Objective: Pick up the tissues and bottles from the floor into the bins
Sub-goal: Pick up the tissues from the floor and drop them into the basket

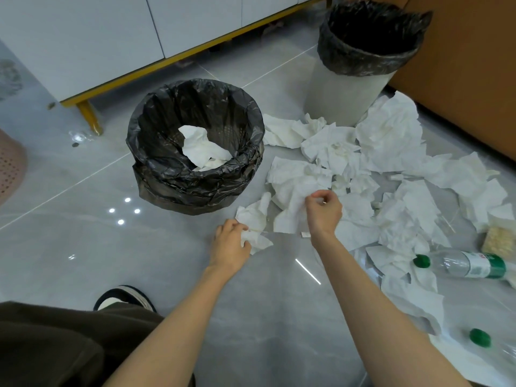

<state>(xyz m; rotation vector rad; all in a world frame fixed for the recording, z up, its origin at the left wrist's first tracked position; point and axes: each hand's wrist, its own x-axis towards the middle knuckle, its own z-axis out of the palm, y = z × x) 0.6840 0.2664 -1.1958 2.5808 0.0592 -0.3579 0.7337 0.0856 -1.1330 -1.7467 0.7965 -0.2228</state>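
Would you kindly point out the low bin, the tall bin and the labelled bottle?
low bin (181, 188): head view, front of its liner.
tall bin (343, 93): head view, bare grey wall.
labelled bottle (481, 265): head view, its label.

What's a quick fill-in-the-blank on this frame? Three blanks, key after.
The short bin already holds a crumpled ____.
The liner of the tall bin is ____.
The lying bottle has a ____ cap.
Missing: tissue, black, green.

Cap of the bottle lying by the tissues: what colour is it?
The cap is green, clearest in the head view.
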